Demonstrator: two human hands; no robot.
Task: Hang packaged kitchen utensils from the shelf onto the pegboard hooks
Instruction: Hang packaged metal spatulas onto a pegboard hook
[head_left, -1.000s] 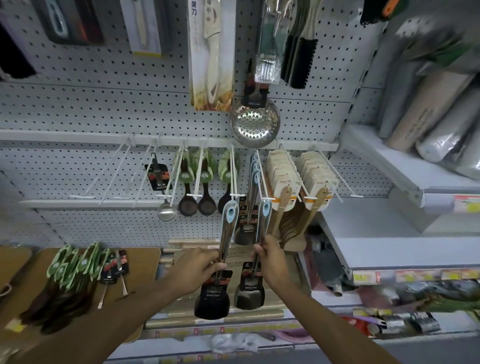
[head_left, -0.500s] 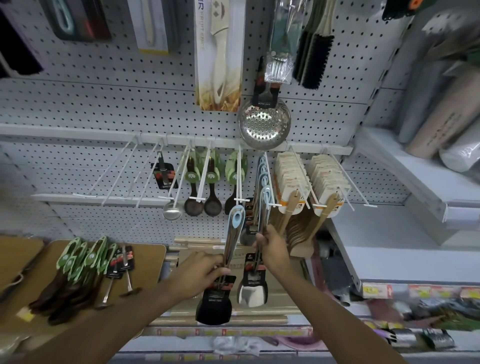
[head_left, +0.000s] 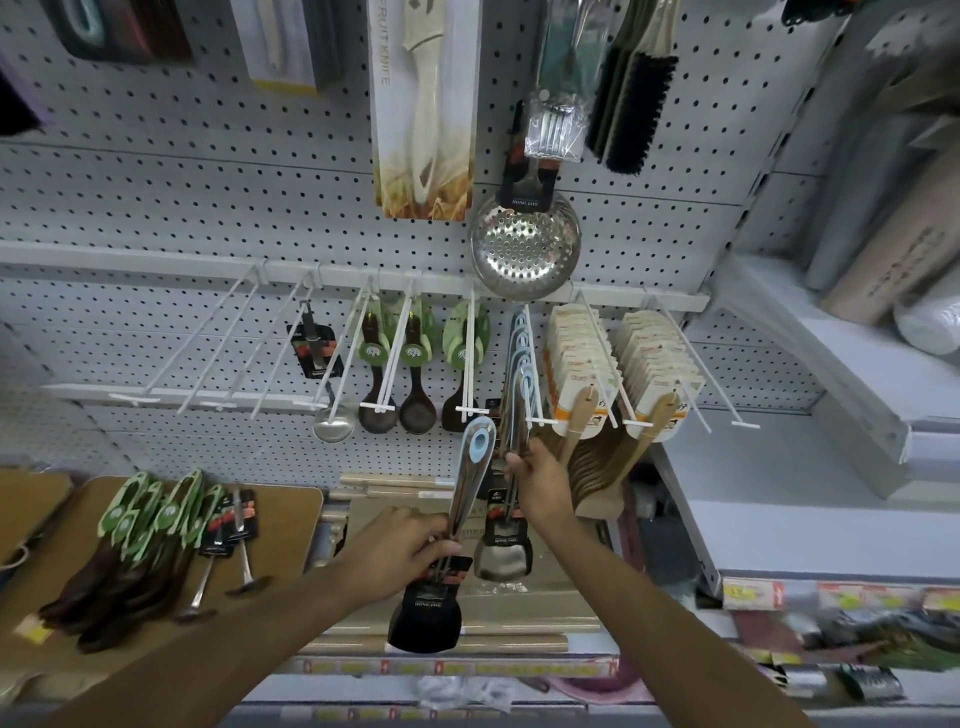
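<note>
Nearest: left hand (head_left: 402, 545) grips a packaged spatula (head_left: 434, 597) at the neck, fingers curled round the steel handle just above the black head. Its blue hang-loop (head_left: 479, 441) points up, just below the hook tips, not yet threaded.

Right hand (head_left: 540, 486) pinches the handle of a second spatula (head_left: 503, 551), steel-headed, whose upper end reaches the peg hook (head_left: 531, 364) that already carries a row of the same blue-looped handles. Whether this loop is fully over the hook tip cannot be told; the handles overlap there.

Judgement: step in hand is seating the right-hand spatula on that hook. Do it by lifting the loop clear of the upturned tip, sliding it back along the wire against the others, then releasing only once the weight hangs free. Keep the left spatula low and apart so the two loops do not tangle.

Further left, on the brown table (head_left: 291, 499): a pile of green-carded spoons (head_left: 150, 525) and small ladles (head_left: 228, 540) waiting. Behind: pegboard (head_left: 156, 197), several bare hooks (head_left: 208, 353) at left.
</note>
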